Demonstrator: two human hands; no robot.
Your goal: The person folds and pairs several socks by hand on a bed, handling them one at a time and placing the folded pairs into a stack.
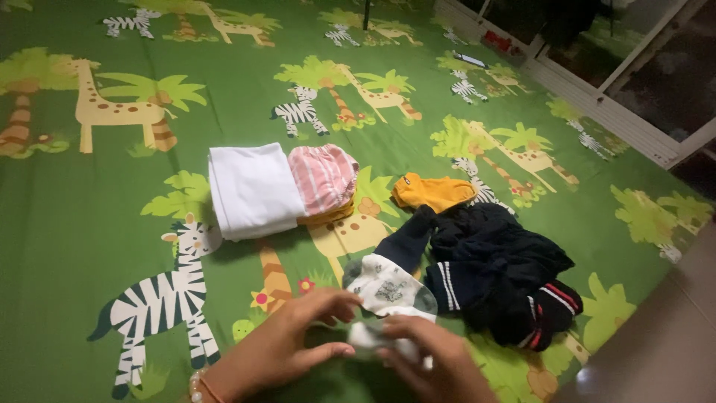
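My left hand (287,345) and my right hand (432,362) meet at the bottom of the view, both gripping the near end of a small white patterned sock (388,291). The sock lies on a green bedsheet (82,216) printed with zebras, giraffes and palm trees. Its far end rests against a dark navy sock (406,242). A bead bracelet (196,386) circles my left wrist.
A heap of dark clothes with striped cuffs (507,276) lies right of my hands. Behind it sits an orange sock (432,191). A folded white cloth (250,190) and a folded pink striped garment (322,177) sit further back. A window frame (619,112) borders the upper right.
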